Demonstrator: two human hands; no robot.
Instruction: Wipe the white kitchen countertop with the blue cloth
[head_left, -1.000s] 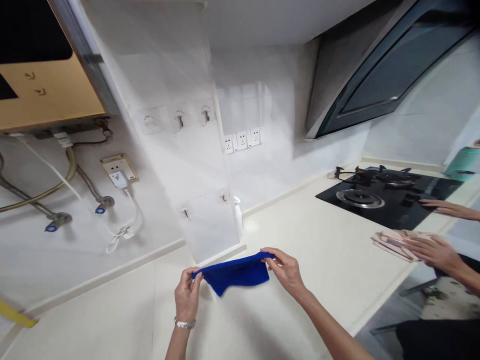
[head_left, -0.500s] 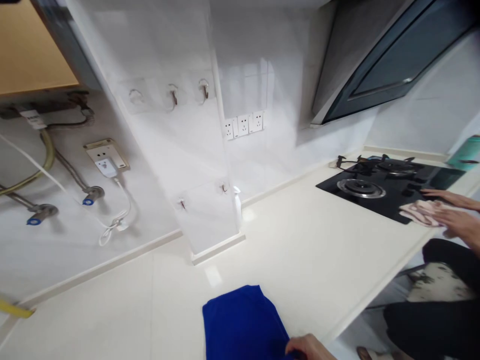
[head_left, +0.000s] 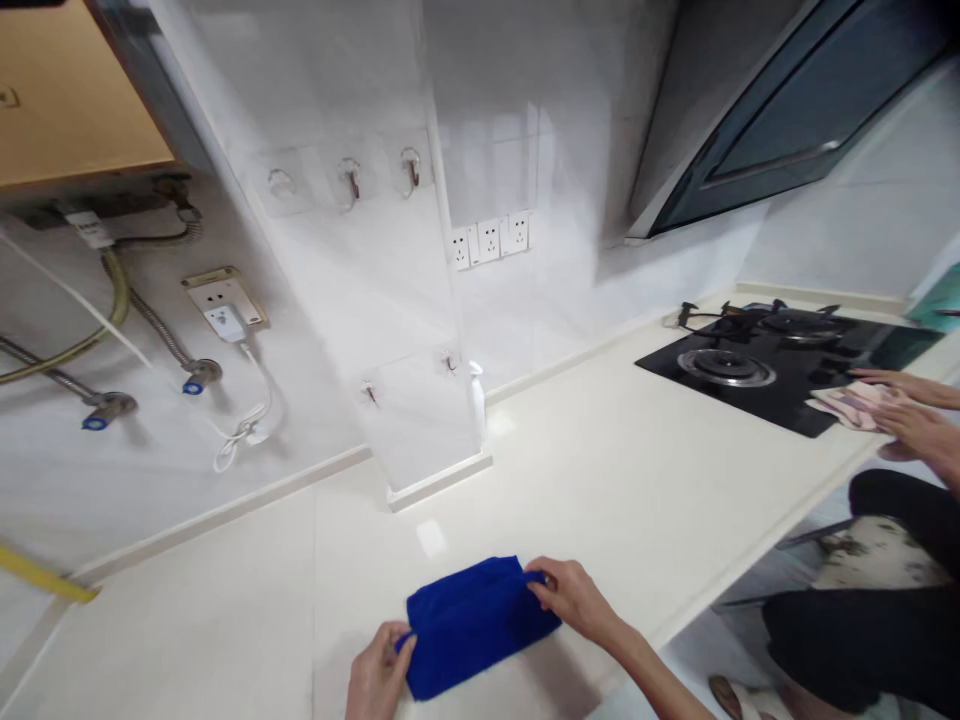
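Observation:
A blue cloth point(head_left: 480, 630) lies on the cream countertop point(head_left: 600, 480) right in front of me, its near part folded up toward the far edge. My left hand point(head_left: 379, 665) pinches the cloth's left corner between thumb and fingers. At the right corner my right hand point(head_left: 566, 592) has the cloth's edge pinched the same way. The far strip of the cloth still shows flat beyond the lifted fold.
At the right, another person's hands point(head_left: 911, 415) press a pink cloth point(head_left: 851, 402) on the black gas hob point(head_left: 727, 368). A white spray bottle point(head_left: 478, 405) stands by the wall pillar. A range hood point(head_left: 780, 130) hangs above; a yellow hose point(head_left: 45, 575) lies far left.
My left hand has come into view on the cloth's left corner. My right hand has moved up and away from me, folding the cloth's near part over.

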